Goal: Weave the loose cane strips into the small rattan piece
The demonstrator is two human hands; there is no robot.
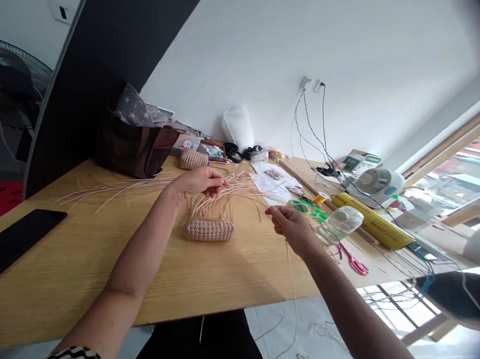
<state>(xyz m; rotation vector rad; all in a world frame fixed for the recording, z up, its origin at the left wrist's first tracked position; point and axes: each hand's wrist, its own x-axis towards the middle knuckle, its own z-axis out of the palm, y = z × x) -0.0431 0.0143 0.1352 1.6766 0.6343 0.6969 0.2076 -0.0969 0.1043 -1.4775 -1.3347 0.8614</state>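
Pale pink cord strands (221, 202) fan upward from a chunky pink woven oblong piece (209, 230) lying on the light oak tabletop (67, 276). Take that woven piece as your landmark. Your left hand (199, 183) sits just above it, fingers curled and half closed over the strands. Your right hand (292, 228), to the right of the piece, pinches thumb to forefinger, apparently on one thin strand (288, 263) trailing past the table edge; it is too fine to be certain. A second pink woven piece (193, 159) lies beyond the landmark, and magenta scissors (354, 262) lie well to its right. You seem to be sorting strands; the next move calls for drawing the pinched strand clear of the bunch.
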